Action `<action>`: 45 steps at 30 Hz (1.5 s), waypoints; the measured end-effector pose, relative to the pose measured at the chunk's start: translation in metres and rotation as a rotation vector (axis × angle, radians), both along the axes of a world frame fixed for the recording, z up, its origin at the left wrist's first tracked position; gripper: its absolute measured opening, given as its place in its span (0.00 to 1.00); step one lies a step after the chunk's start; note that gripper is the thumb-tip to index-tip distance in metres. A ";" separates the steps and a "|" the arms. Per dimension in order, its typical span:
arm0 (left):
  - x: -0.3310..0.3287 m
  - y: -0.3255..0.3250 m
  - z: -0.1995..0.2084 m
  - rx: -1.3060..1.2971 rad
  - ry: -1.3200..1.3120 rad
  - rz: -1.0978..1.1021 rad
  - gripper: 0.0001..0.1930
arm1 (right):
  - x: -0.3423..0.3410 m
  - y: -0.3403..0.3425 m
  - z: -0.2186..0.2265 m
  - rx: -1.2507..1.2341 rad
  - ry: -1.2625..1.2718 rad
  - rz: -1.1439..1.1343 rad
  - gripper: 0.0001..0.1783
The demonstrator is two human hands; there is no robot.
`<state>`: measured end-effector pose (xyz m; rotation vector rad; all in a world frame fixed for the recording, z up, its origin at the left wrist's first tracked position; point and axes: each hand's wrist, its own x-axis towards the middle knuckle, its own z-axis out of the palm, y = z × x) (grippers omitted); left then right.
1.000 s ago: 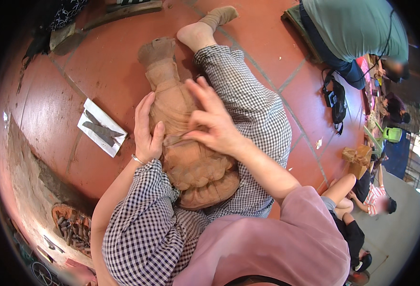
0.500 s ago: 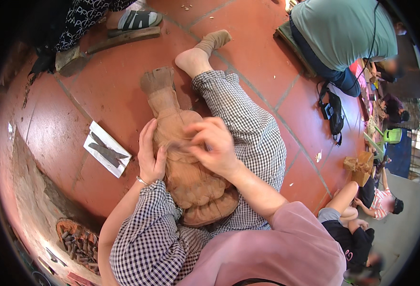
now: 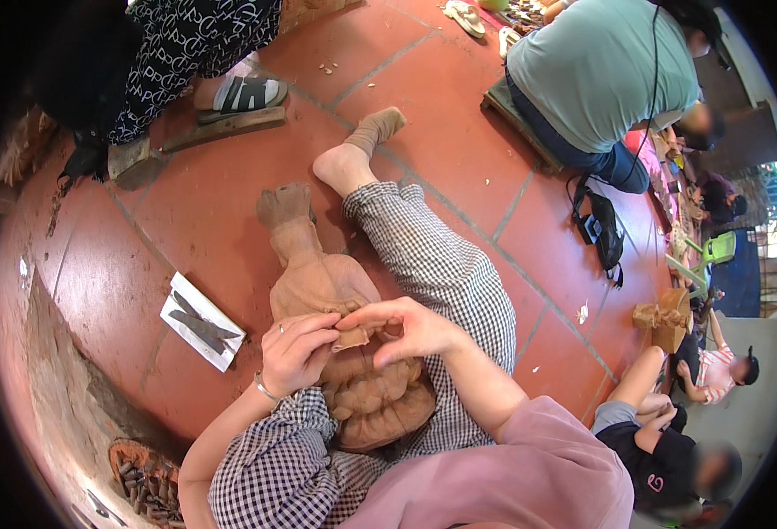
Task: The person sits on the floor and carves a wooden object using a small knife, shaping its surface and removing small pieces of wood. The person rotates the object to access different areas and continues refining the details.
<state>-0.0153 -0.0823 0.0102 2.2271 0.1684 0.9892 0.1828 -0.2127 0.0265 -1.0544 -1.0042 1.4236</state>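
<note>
Your left hand (image 3: 291,354) pinches a small tan sheet (image 3: 351,338), perhaps sandpaper, above the carved wooden figure (image 3: 322,280); your right hand (image 3: 422,328) curves around the sheet's right side — its grip cannot be told. Even control likely needs both edges squared.

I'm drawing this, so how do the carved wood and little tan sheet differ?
The carved wood is much bigger than the little tan sheet. The wood is thick and rounded; the sheet looks thin. The wood lies between the legs; the left hand holds the sheet. Both are brownish.
</note>
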 end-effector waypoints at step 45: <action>0.026 0.017 -0.003 0.013 0.174 0.224 0.10 | 0.004 -0.011 -0.018 0.736 -1.090 -0.034 0.19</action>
